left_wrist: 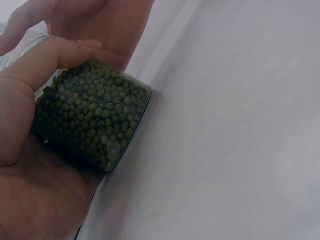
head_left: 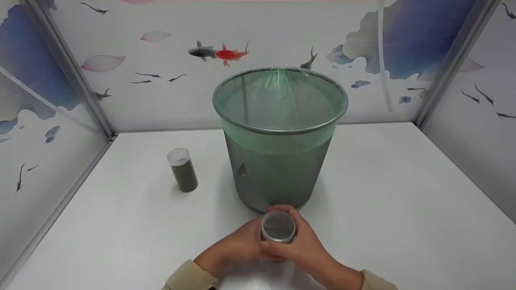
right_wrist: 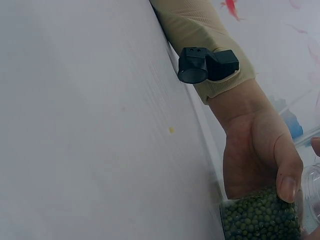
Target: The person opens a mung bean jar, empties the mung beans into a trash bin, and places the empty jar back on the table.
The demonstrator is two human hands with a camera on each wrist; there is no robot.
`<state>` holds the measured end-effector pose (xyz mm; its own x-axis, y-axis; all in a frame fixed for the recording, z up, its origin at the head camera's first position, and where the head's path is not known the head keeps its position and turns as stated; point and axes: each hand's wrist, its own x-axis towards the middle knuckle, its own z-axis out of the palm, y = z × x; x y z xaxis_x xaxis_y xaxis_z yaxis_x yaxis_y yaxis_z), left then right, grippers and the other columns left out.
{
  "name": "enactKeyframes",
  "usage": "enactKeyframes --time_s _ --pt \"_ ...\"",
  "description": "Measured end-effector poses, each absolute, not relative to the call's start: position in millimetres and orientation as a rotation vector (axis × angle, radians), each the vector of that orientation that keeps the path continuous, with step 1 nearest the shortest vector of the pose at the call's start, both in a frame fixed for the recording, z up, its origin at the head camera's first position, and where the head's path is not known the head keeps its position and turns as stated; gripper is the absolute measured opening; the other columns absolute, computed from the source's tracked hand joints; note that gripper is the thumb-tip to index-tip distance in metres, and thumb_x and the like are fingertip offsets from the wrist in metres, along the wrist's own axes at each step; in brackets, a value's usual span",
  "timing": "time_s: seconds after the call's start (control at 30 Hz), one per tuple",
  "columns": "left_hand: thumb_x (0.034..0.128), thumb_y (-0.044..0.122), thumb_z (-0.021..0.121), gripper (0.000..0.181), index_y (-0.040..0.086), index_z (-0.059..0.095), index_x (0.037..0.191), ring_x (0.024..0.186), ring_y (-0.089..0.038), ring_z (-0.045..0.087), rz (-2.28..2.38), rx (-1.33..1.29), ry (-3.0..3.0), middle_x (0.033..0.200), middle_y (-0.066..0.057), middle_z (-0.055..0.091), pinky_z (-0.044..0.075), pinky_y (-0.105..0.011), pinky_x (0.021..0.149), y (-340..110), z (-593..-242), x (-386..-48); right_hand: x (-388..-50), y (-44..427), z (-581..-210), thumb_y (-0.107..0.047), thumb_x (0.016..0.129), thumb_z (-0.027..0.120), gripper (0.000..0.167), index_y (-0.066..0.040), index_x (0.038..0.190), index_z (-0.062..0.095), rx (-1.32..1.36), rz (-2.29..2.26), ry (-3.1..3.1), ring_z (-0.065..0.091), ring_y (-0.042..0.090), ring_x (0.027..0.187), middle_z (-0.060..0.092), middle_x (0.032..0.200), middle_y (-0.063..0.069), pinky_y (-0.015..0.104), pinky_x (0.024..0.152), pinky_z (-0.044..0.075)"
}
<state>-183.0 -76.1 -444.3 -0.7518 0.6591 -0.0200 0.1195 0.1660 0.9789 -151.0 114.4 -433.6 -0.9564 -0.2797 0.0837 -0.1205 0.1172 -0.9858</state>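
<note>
Head view: your left hand grips the bean jar low while your right hand clasps its top, presumably to keep it steady.

Counted two clear cylindrical jars, one wire-mesh wastebasket, one green plastic bin liner, two bare hands, two beige sleeves

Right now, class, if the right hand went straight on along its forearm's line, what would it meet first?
Beyond the jar and the left hand also gripping it, the right hand would probably meet the mesh bin, though depth is unclear.
</note>
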Motion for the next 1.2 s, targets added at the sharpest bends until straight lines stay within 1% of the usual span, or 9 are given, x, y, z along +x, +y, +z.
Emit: enactKeyframes --time_s 0.27,0.37,0.5,0.67,0.87,1.1,1.2 --pt "0.0836 0.011 0.091 0.072 0.017 0.055 0.145 0.125 -0.012 0.058 1.612 0.720 2.006 0.135 0.005 0.063 0.043 -0.032 0.112 -75.8 -443.9 -183.2 -150.6 115.1 -433.0 -0.023 0.081 0.094 0.070 -0.011 0.141 0.059 -0.419 -1.956 2.261 0.056 0.024 0.125 0.063 0.138 0.007 0.045 0.108 0.041" --pt "0.0837 0.011 0.091 0.074 0.018 0.053 0.147 0.126 -0.012 0.057 1.604 0.717 2.008 0.137 0.006 0.062 0.042 -0.032 0.113 -75.9 -444.0 -183.4 -150.7 115.3 -433.7 -0.024 0.081 0.094 0.073 -0.015 0.143 0.057 -0.418 -1.951 2.273 0.055 0.023 0.129 0.061 0.143 0.007 0.046 0.110 0.040" --pt "0.0845 0.013 0.090 0.077 0.019 0.050 0.151 0.129 -0.012 0.057 1.614 0.762 1.986 0.140 0.007 0.061 0.042 -0.032 0.114 -75.7 -445.9 -185.0 -150.7 115.5 -434.9 -0.025 0.080 0.094 0.078 -0.019 0.146 0.051 -0.401 -1.963 2.260 0.053 0.022 0.134 0.057 0.150 0.005 0.048 0.113 0.037" --pt "0.0849 0.015 0.089 0.076 0.021 0.051 0.151 0.129 -0.013 0.058 1.632 0.804 1.959 0.140 0.007 0.061 0.043 -0.031 0.113 -75.0 -447.4 -186.8 -149.9 115.5 -435.6 -0.024 0.081 0.093 0.076 -0.014 0.140 0.046 -0.386 -2.005 2.209 0.051 0.022 0.137 0.056 0.153 0.006 0.047 0.115 0.035" --pt "0.0857 0.015 0.088 0.075 0.020 0.052 0.150 0.128 -0.013 0.058 1.628 0.801 1.955 0.140 0.006 0.061 0.044 -0.031 0.113 -74.9 -447.5 -187.5 -149.9 115.4 -434.8 -0.024 0.081 0.093 0.072 -0.010 0.134 0.046 -0.368 -2.013 2.195 0.051 0.022 0.138 0.056 0.153 0.008 0.046 0.115 0.036" --pt "0.0850 0.015 0.089 0.076 0.022 0.051 0.151 0.129 -0.013 0.057 1.630 0.797 1.955 0.140 0.007 0.061 0.044 -0.032 0.113 -75.3 -447.1 -187.0 -151.1 114.7 -434.3 -0.025 0.080 0.094 0.073 -0.010 0.134 0.047 -0.357 -2.001 2.207 0.052 0.023 0.137 0.056 0.153 0.009 0.046 0.113 0.037" --pt "0.0847 0.012 0.089 0.077 0.018 0.050 0.151 0.128 -0.013 0.057 1.628 0.779 1.962 0.140 0.005 0.060 0.043 -0.031 0.113 -75.8 -446.6 -186.3 -151.4 114.5 -433.8 -0.025 0.080 0.094 0.074 -0.010 0.138 0.051 -0.367 -1.975 2.222 0.052 0.023 0.135 0.056 0.152 0.008 0.046 0.112 0.038"
